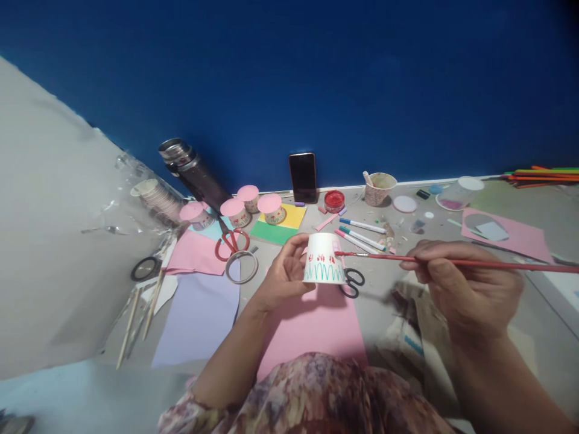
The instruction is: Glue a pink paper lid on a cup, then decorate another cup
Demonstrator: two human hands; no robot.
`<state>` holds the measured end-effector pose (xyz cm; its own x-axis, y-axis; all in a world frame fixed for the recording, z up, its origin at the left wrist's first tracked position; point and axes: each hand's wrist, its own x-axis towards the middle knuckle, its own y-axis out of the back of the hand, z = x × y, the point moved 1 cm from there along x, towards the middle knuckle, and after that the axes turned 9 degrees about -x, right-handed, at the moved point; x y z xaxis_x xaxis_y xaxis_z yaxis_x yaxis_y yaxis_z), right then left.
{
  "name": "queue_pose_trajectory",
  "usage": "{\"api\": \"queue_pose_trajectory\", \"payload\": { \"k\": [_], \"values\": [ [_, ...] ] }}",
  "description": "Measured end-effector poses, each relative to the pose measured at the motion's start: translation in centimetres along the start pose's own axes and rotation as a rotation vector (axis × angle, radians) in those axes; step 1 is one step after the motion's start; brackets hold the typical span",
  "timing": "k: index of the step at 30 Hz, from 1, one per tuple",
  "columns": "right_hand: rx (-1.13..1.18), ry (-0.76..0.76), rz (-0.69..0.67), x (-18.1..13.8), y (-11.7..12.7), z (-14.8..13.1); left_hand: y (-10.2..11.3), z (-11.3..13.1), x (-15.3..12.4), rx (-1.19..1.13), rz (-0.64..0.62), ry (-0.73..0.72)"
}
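My left hand (284, 271) is closed round the side of a white paper cup (323, 272), held upside down over pink paper (312, 328). Green zigzag strokes run along the cup's lower rim, with small red marks above them and a pink outline at the right. In my right hand (470, 289) is a thin red-handled paintbrush (389, 257), gripped like a pen. Its red-coated tip meets the cup's right side or lies just beside it. Behind the cup stands an open pot of red paint (335, 201). Black scissor handles (354, 282) show partly behind the cup.
Several pink-topped cups (271, 206) stand at the back left, near red-handled scissors (231, 241), a roll of tape (241, 267) and a dark flask (194, 175). A phone (303, 176) leans on the blue wall. Markers (362, 232) lie behind the brush; lilac paper (196, 319) lies left.
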<state>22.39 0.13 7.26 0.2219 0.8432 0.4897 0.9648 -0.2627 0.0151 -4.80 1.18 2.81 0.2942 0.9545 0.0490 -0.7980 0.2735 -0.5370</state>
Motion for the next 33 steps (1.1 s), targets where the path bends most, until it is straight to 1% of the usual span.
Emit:
{"api": "queue_pose_trajectory", "payload": {
  "k": [8, 13, 20, 23, 27, 30, 33],
  "values": [
    [-0.039, 0.022, -0.04, -0.06, 0.09, 0.24, -0.4, 0.33, 0.07, 0.016, -0.009, -0.008],
    [-0.034, 0.005, -0.003, -0.17, -0.04, 0.01, -0.34, 0.26, 0.01, 0.017, 0.011, 0.005],
    [-0.051, 0.04, -0.028, -0.15, 0.06, 0.12, -0.04, 0.07, 0.03, -0.001, -0.004, -0.006],
    [-0.038, 0.028, -0.019, -0.17, 0.09, 0.12, -0.12, 0.15, 0.04, 0.015, 0.02, 0.014],
    [-0.013, 0.017, 0.01, -0.25, 0.12, 0.26, -0.36, 0.3, 0.07, 0.009, 0.024, 0.005],
    [-0.036, 0.032, -0.017, -0.29, 0.09, 0.35, -0.37, 0.32, 0.06, 0.004, 0.022, 0.01],
    [-0.042, 0.012, -0.003, -0.29, -0.05, 0.2, -0.23, 0.18, 0.05, 0.011, 0.027, 0.014]
  ]
}}
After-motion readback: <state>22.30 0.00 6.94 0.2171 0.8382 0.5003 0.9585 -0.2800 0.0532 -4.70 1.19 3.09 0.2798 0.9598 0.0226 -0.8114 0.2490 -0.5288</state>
